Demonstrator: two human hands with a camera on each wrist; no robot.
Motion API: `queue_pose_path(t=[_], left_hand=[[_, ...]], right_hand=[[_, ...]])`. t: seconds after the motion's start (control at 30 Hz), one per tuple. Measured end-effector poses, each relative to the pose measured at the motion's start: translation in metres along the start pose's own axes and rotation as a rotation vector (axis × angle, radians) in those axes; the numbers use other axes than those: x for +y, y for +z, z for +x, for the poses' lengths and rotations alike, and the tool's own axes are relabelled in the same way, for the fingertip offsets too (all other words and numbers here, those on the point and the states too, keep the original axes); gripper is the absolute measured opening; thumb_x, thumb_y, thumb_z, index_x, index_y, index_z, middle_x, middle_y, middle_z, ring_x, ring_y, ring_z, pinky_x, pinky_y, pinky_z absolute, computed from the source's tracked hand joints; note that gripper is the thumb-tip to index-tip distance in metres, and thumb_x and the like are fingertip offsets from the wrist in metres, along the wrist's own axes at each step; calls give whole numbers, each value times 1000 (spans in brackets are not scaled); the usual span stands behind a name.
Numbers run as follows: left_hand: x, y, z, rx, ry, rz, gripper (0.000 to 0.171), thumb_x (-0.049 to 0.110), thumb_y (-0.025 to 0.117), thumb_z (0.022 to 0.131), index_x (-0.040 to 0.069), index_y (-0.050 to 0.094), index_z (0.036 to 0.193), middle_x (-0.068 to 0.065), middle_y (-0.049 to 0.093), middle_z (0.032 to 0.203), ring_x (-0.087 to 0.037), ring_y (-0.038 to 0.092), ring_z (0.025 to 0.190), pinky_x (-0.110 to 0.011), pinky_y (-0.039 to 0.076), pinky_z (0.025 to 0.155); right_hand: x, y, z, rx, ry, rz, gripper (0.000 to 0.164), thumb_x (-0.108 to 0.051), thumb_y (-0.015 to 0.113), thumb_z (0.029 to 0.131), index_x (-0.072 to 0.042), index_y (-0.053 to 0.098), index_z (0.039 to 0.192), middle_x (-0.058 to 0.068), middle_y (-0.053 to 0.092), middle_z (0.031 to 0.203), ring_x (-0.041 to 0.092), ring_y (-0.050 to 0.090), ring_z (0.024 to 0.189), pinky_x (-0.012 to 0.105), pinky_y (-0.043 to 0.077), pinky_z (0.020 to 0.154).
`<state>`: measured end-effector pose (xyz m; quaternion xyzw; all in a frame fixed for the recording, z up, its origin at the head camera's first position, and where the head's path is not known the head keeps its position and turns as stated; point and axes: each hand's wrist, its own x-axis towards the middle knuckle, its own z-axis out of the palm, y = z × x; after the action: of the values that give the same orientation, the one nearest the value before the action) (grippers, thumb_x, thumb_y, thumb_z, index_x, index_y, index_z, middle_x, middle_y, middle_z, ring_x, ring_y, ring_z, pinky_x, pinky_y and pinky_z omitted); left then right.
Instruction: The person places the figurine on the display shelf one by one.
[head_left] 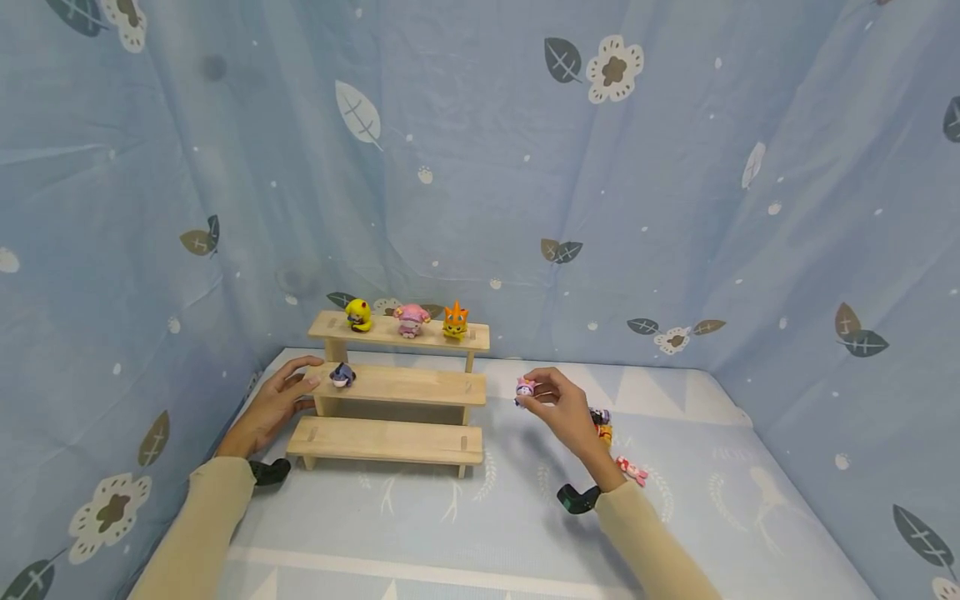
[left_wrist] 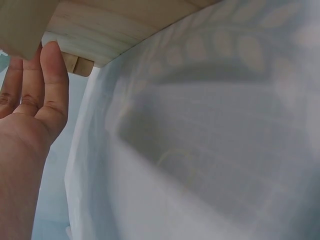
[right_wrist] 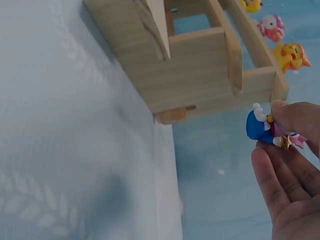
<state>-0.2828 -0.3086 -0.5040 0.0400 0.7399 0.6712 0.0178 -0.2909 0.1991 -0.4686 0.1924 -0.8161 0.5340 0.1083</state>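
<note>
A three-tier wooden display shelf (head_left: pixel 405 385) stands on the cloth-covered table. At the left end of its middle tier my left hand (head_left: pixel 279 402) holds the board; in the left wrist view several fingers (left_wrist: pixel 52 75) reach up beside the wood. My right hand (head_left: pixel 558 408) pinches a small figurine (head_left: pixel 524 388) between thumb and fingertips, raised to the right of the shelf. Blue, white and pink parts with a gold star show on that figurine (right_wrist: pixel 260 127) in the right wrist view. A purple-grey donkey figurine (head_left: pixel 342 376) sits on the middle tier, close to my left fingertips.
On the top tier stand a yellow figurine (head_left: pixel 358 315), a pink one (head_left: pixel 410 320) and an orange-yellow one (head_left: pixel 455 321). Behind my right forearm lie more figurines (head_left: pixel 602 427) and a red-and-pink one (head_left: pixel 632 471). Patterned blue curtains (head_left: pixel 480 183) enclose the table.
</note>
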Motion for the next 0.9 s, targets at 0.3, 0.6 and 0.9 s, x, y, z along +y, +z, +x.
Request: queue_pose_path(t=[0.3,0.6,0.9], left_hand=[[-1,1,2,7,13,7,61,39,66,102,19,42,154,-10,44,141,-14,59,113,-33,56,88],[-1,2,2,15,16,24,63,40,66,102,16,40,155,-11,47,139,-13,61,110,-36,56,89],[-2,2,1,35,11,47,64,42,65,102,17,41,155,-17,41,148,-11,60,111,-33,56,87]], right_hand=[[-9,20,8,-25,-31,11,34,-16,85,88,-17,68,117,-1,69,107,17,68,96,27,59,84],[-21,40,15,-56,-103,35,33,-19,85,88,-18,68,116,-2,69,108,18,69,96,30,60,85],[-29,51,23,-36,-163,66,33,-15,86,86,-13,69,115,2,70,107,21,69,94,34,60,82]])
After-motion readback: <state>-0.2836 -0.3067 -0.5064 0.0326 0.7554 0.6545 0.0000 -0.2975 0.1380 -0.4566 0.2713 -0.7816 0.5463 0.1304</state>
